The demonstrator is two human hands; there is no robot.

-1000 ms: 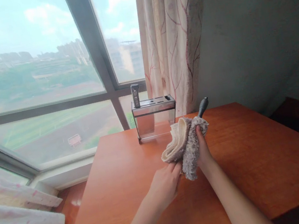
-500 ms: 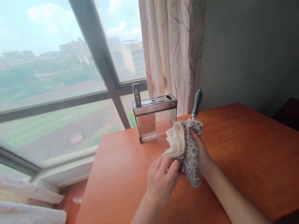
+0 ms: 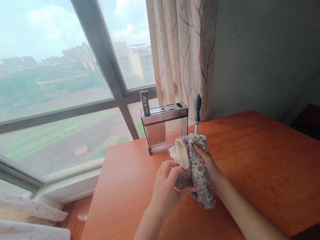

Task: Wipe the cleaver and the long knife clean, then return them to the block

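A fluffy grey cloth (image 3: 201, 178) with a cream underside is wrapped around a honing steel. The steel's black handle (image 3: 197, 107) points up out of the top, with a short length of metal rod showing below it. My right hand (image 3: 211, 164) is closed around the wrapped rod from the right, thumb pressed on the cloth. With bent fingers and thumb, my left hand (image 3: 168, 186) grips the cloth's left side. The rest of the rod is hidden inside the cloth. Behind stands a clear knife block (image 3: 166, 129) with one dark-handled knife (image 3: 145, 102) in its left slot.
The brown wooden table (image 3: 266, 167) runs under both hands, its far edge close behind the knife block. A patterned curtain (image 3: 178, 43) hangs beyond it beside a large window (image 3: 32, 75). A dark wall (image 3: 268, 36) rises on the right.
The wrapped honing steel has shifted left and turned more upright, showing more rod below the handle. The cream fold is smaller, and my left hand has moved slightly left, its fingers now more spread.
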